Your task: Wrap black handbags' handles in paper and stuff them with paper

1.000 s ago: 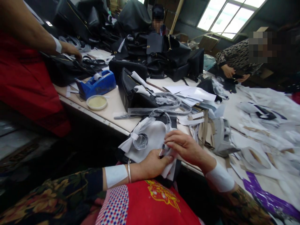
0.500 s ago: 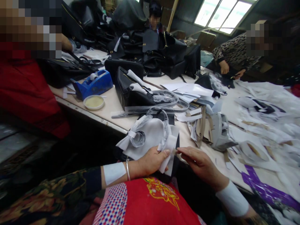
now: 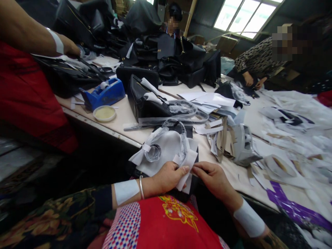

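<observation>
A black handbag (image 3: 195, 183), its front covered by a white sheet (image 3: 168, 155), leans at the table edge before me. Its handle (image 3: 184, 135) is wrapped in clear plastic, and a plastic-wrapped coil (image 3: 153, 153) lies on the left of the sheet. My left hand (image 3: 167, 178) is closed on a white strip (image 3: 190, 159) around the handle's right base, thumb on top. At the strip's right edge, my right hand (image 3: 214, 176) is closed in a pinch. Whatever lies between those fingertips is too small to make out.
Behind stands another black handbag (image 3: 138, 97). Left of it are a blue tape dispenser (image 3: 109, 95) and a round dish (image 3: 104, 113); to the right, a grey tape dispenser (image 3: 243, 145) and paper strips (image 3: 220, 138). Co-workers' hands (image 3: 71, 47) work at far left and far right.
My right hand has moved left to the strip's edge, and its fingers have drawn into a pinch. The strip's upper end has shifted slightly right. My left hand stays put.
</observation>
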Demonstrator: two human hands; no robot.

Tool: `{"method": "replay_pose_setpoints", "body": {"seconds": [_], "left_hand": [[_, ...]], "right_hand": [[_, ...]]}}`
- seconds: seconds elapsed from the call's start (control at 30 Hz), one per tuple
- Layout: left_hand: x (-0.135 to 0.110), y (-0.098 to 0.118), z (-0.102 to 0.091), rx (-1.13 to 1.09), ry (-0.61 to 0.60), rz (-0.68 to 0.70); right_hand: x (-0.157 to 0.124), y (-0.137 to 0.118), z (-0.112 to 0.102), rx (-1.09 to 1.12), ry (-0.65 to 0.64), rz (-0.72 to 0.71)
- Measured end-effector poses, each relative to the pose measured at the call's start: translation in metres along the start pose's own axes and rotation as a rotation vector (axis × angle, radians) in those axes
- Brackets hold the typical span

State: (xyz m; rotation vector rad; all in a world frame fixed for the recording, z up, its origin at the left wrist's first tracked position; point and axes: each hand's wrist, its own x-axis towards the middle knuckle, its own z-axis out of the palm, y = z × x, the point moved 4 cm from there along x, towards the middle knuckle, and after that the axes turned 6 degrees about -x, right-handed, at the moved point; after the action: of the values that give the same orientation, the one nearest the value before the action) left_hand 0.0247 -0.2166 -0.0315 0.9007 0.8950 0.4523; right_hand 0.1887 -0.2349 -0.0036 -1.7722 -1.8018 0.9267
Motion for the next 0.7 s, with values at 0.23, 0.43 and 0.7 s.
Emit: {"method": "replay_pose_setpoints", "body": {"seconds": [0.23,0.43,0.7], "left_hand": [[0.005,-0.009,-0.002,-0.029,0.027,-0.004],[0.007,-0.009,-0.007,0.084,0.028,0.049],[0.007,0.002,-0.010,0.368,0.169,0.230]], "right_hand": [[-0.008,-0.001,-0.017,-0.010,0.006,-0.040],[-0.034,-0.024,-0.037,-0.215,-0.168,-0.432],[-0.012,-0.077,-0.009,-0.764,-0.144,-0.828]]}}
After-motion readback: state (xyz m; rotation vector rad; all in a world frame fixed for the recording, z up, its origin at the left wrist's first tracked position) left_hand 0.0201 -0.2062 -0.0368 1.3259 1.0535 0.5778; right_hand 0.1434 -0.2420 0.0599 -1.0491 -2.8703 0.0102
